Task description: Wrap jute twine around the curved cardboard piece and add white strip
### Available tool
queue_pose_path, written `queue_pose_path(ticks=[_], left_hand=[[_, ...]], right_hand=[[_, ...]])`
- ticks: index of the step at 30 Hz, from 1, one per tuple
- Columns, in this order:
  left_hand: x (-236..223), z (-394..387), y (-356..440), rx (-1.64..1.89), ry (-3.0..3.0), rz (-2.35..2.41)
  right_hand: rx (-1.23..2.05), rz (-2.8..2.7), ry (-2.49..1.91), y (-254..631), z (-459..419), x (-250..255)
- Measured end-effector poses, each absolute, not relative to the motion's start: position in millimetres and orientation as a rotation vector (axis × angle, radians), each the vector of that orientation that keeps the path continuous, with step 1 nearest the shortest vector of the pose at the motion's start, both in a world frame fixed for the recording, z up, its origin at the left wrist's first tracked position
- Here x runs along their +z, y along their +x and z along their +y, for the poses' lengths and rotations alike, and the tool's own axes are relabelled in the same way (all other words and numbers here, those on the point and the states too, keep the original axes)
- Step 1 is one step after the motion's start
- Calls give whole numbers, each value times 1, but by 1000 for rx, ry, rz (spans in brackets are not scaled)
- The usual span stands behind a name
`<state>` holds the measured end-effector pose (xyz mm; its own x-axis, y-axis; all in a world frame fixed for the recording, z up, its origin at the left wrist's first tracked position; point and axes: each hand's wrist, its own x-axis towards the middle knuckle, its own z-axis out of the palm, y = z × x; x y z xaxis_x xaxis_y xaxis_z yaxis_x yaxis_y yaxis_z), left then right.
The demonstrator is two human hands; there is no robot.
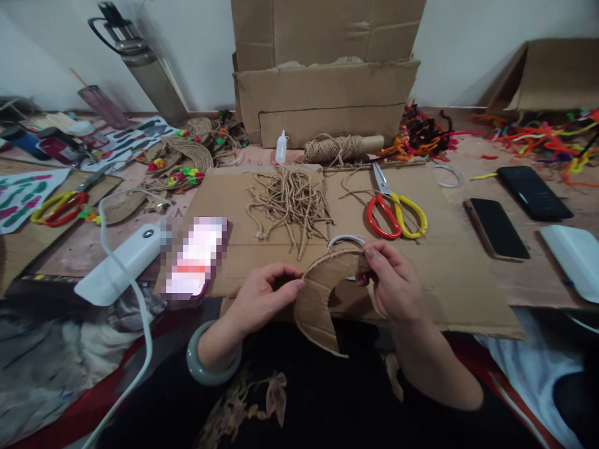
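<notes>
Between my hands is a crescent-shaped piece of cardboard [314, 305] with thin twine along its outer edge. My left hand [266, 296] pinches its left rim between thumb and fingers. At the upper right tip, my right hand [390, 277] grips the crescent, fingertips closed at the end of the edging. Just behind it lies a pale ring [345, 239], partly hidden by the crescent. Beyond is a heap of cut twine pieces [294, 202] on a flat cardboard sheet [449, 274]. Scissors with red and yellow handles [390, 209] lie to the right of the heap.
A roll of twine [334, 148] and a small white bottle [281, 148] stand at the back. At left are a lit phone [196, 259], a white power bank [124, 265] with a cable, and more scissors [63, 206]. Two dark phones, one nearer [496, 228], lie right.
</notes>
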<state>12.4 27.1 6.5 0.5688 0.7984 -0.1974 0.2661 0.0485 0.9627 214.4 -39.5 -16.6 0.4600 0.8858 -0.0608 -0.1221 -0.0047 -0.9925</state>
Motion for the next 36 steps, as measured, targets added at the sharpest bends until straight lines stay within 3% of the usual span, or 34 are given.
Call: queue_pose_path(ticks=[27,36], left_hand=[[-2,22,16,338,1465,772],[-7,21,23,631,1043,857]], right_hand=[[855,-543,-1266,218,-32,-8],[851,-682,-1190,220,-36,-4]])
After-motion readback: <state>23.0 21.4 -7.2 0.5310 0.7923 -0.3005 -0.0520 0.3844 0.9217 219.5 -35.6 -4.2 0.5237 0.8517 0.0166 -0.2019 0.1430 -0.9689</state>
